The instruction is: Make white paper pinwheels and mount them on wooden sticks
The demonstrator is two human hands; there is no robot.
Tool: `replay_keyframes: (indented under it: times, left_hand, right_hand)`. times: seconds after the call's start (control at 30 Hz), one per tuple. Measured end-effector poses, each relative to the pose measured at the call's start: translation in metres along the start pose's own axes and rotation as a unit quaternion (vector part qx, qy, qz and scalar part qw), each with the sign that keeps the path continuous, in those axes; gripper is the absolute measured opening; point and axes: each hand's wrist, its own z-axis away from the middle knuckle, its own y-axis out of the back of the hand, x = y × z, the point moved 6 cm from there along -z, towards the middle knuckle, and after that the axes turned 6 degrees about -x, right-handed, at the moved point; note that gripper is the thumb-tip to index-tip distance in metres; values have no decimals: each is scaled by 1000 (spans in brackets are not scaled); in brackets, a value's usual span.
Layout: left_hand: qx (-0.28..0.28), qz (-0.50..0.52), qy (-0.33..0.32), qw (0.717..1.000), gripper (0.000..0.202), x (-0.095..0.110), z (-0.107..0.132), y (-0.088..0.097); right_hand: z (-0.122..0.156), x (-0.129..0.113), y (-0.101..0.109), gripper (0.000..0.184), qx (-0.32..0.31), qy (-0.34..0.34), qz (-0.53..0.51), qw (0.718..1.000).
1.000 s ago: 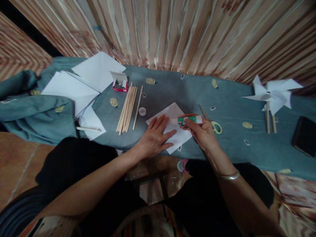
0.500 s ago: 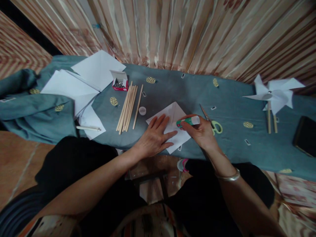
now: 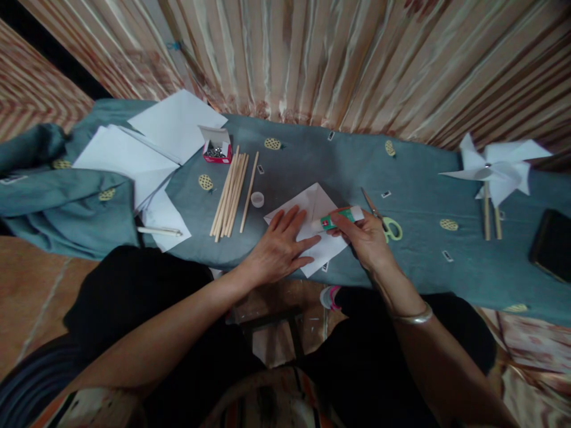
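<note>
A creased white sheet of paper (image 3: 325, 252) lies in front of me, turned with one corner pointing away. My left hand (image 3: 282, 246) rests flat on its left part with the fingers spread. In my right hand (image 3: 366, 235) is a green and white glue stick (image 3: 332, 221), held nearly level, its end low over the middle of the paper. Whether that end touches the paper I cannot tell. Just right of this hand lie scissors (image 3: 391, 228) with light green handles. A small white cap (image 3: 257, 199) sits left of the paper.
Several wooden sticks (image 3: 232, 196) lie to the left, near a red open box (image 3: 217, 148) of small metal pieces. Farther left are white sheets (image 3: 129, 157) and a pen (image 3: 159, 231). Paper pinwheels (image 3: 495, 169) and a dark phone-like object (image 3: 553, 245) lie at the right.
The glue stick has shifted slightly and tilts a little differently, with my right hand moving along with it. My left hand and the paper stay in place.
</note>
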Motion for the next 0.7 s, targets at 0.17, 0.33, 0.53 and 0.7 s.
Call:
replay_keyframes:
  times: [0.17,0.33,0.53,0.7]
  left_hand:
    - [8,0,0,1000,45,0,0,-1]
    - [4,-2,-2,1000,45,0,0,-2]
    - [-15,-3,3,1000,45,0,-1,-1]
    - [-19,-2,3,1000,48,-2,-1,-4]
  right_hand:
    - [3,-4,-2,36,14,25,43,999]
    - [4,-15,-3,35,26,79,225,971]
    - [3,-33,-12,33,12,112,310,944]
    - [10,-34,-12,24,6,106,226,968]
